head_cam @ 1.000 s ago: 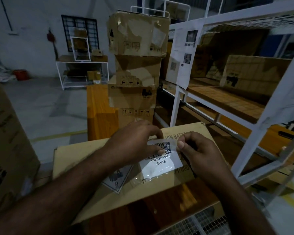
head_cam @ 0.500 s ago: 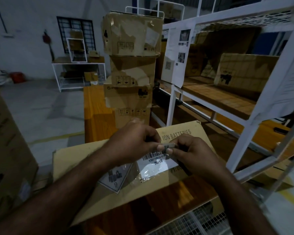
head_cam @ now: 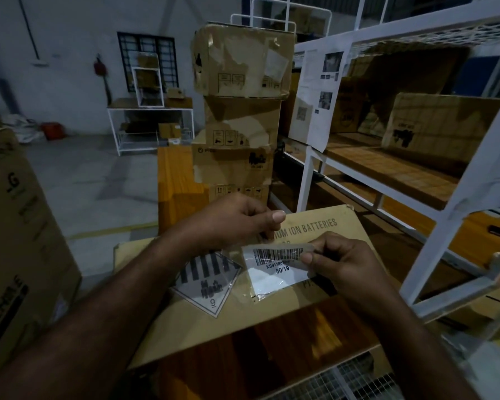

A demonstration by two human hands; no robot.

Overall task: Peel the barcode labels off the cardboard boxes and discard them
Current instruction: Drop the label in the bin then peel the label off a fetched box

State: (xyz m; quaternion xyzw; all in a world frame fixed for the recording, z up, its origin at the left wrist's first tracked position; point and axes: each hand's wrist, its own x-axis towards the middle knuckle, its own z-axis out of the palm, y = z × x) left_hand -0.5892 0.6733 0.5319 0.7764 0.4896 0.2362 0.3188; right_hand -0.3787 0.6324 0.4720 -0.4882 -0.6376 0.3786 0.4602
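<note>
A wooden table [head_cam: 272,356] carries the flat cardboard box [head_cam: 162,327], with stacked boxes [head_cam: 237,168] at its far end.

I am standing in a dim room with a pale plastered wall [head_cam: 64,39] filling the upper left of the frame, where a dark barred window [head_cam: 146,64] is letting in almost no light. Below it a white metal-framed table [head_cam: 150,125] is standing against the wall on a grey concrete floor [head_cam: 93,174], which is carrying a faint yellow painted line [head_cam: 110,230] at centre left. Along the right side a white steel rack with wooden shelf boards [head_cam: 387,171] is running away from me, a printed white paper sheet [head_cam: 315,96] hanging from its near post.
</note>
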